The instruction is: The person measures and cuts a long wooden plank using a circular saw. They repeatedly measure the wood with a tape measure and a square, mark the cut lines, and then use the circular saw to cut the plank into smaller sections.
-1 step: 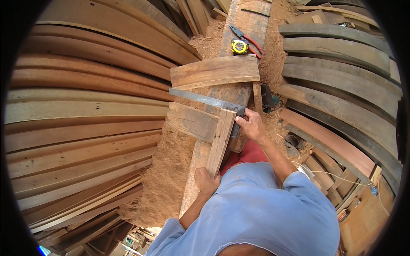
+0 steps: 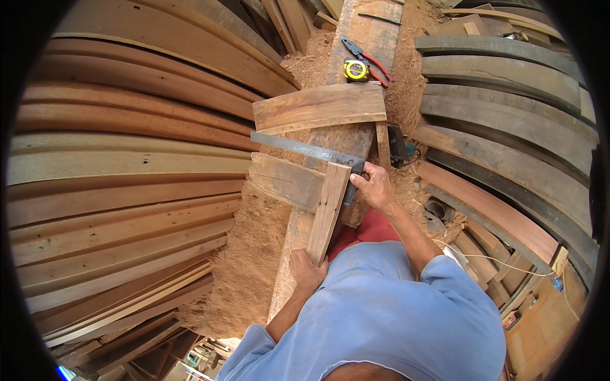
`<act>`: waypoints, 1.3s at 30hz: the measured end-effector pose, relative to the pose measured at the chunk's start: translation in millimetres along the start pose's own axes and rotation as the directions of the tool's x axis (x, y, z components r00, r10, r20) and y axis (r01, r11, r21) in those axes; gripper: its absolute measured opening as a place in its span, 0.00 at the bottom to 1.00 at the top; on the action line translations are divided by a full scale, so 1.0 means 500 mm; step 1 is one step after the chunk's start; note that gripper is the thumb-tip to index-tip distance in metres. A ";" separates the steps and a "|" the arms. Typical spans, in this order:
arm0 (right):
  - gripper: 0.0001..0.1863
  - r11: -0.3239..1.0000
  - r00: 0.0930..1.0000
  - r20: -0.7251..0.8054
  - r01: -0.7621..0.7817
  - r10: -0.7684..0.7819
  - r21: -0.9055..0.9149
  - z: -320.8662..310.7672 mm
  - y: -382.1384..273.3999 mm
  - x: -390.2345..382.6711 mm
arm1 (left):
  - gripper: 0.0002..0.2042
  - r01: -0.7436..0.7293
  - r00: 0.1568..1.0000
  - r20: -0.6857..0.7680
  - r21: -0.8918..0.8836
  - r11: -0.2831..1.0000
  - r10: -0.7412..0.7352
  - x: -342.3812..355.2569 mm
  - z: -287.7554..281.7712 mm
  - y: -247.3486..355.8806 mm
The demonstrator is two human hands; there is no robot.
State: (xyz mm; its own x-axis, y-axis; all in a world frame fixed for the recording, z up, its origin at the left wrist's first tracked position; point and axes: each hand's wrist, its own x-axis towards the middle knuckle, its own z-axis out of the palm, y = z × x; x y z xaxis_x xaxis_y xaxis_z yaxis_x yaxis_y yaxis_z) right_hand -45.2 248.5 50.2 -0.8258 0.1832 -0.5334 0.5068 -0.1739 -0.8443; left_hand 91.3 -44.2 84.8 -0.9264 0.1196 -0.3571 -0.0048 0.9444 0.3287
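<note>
A short wooden batten (image 2: 330, 213) slants across the plank bench in front of me. Its near end is gripped by my left hand (image 2: 309, 269), fingers closed around it. My right hand (image 2: 375, 186) is closed on the dark stock of a metal try square (image 2: 305, 148), beside the batten's far end. The square's blade reaches out to the left past that end. Beneath the batten lies a wider board (image 2: 286, 180), partly covered. A broad wooden board (image 2: 318, 108) with a curved near edge lies just beyond the blade.
Red-handled pliers (image 2: 368, 59) and a yellow tape measure (image 2: 356, 70) rest farther up the plank bench (image 2: 289, 254). Stacked boards (image 2: 127, 162) line the left, and more timber (image 2: 502, 108) the right. Sawdust (image 2: 235, 273) covers the floor. A dark power tool (image 2: 400, 147) sits right of the bench.
</note>
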 end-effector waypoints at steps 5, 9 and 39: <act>0.11 1.000 1.000 0.016 0.010 -0.010 0.025 -0.008 0.023 0.007 | 0.40 0.013 0.976 0.214 -0.200 0.980 0.030 0.085 -0.084 0.046; 0.09 0.998 0.998 -0.066 -0.012 0.016 0.056 -0.023 0.029 0.006 | 0.42 -0.147 0.984 0.047 -0.354 0.924 0.175 0.236 -0.088 0.133; 0.14 0.998 0.985 -0.161 0.066 -0.065 -0.001 -0.090 0.024 -0.011 | 0.20 -0.609 0.742 0.218 -0.174 0.774 0.633 0.467 -0.116 0.278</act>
State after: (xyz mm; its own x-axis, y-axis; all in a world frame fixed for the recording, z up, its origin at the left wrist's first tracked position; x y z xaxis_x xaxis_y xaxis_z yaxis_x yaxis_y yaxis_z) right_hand -23.4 288.8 40.7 -0.8064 0.3472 -0.4787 0.4518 -0.1606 -0.8775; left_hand -147.2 97.3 97.8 -0.6087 0.7538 -0.2475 0.4949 0.6045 0.6242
